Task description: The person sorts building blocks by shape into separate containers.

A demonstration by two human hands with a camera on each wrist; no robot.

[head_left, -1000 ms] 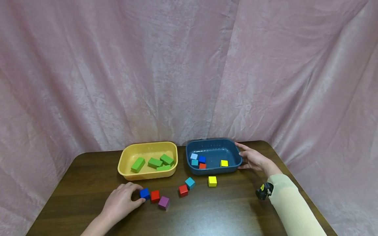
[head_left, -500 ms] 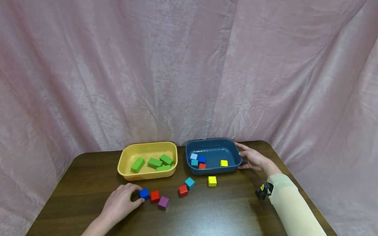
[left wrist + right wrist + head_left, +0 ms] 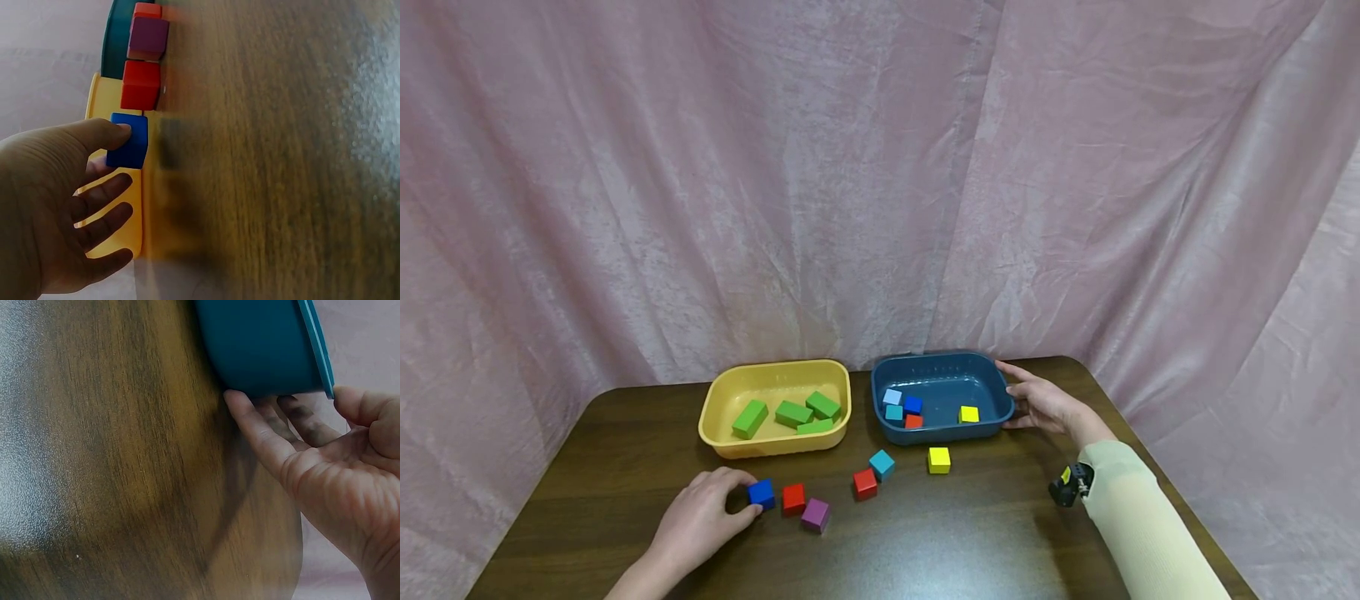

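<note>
My left hand pinches a blue cube between thumb and index finger, low over the wooden table. In the left wrist view the thumb lies on the blue cube's near face, and the other fingers spread apart from it. A red cube and a purple cube stand just right of it. My right hand rests against the right end of a dark blue bin. In the right wrist view its fairly straight fingers touch the bin's wall, with the thumb by the rim.
A yellow bin with several green blocks stands at the back left. The dark blue bin contains several coloured cubes. Another red cube, a teal cube and a yellow cube lie before it. A pink curtain hangs behind.
My left hand has drawn the blue cube slightly left, widening its gap from the red cube. The right hand and both bins stay where they were.
</note>
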